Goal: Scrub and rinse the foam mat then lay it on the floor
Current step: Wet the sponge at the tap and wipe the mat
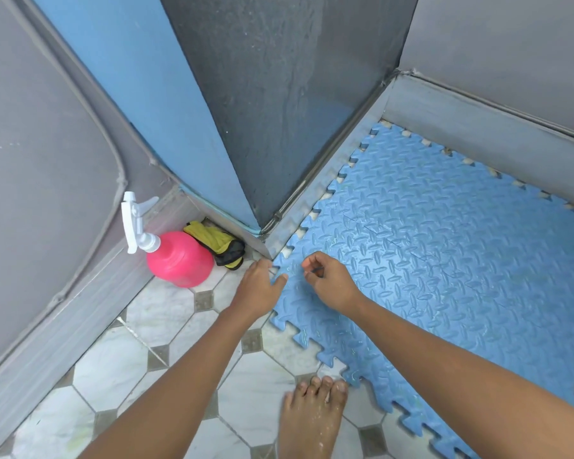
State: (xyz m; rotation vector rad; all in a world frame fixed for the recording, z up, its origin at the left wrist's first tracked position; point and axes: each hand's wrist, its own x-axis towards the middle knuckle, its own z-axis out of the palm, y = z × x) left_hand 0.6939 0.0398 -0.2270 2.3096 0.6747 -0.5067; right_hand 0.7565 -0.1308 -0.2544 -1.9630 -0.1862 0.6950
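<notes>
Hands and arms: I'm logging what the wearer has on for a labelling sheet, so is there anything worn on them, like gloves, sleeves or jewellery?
Nothing shows. The left hand and right hand are bare, without gloves, and no rings, watch or bracelets are visible. Both forearms are uncovered up to the frame's edge, with no sleeve in sight. The one foot in view is bare too.

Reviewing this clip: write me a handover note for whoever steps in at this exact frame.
Left hand: open, fingertips on the near corner of the foam mat, holding nothing.
Right hand: fingers curled above the mat near that corner; grip unclear.
The blue mat lies flat on the tiled floor, tucked into the wall corner.
Pink spray bottle and a yellow cloth sit by the wall, untouched.
Done: mat appears laid. Left: seat the corner, judging by the hands.
</notes>
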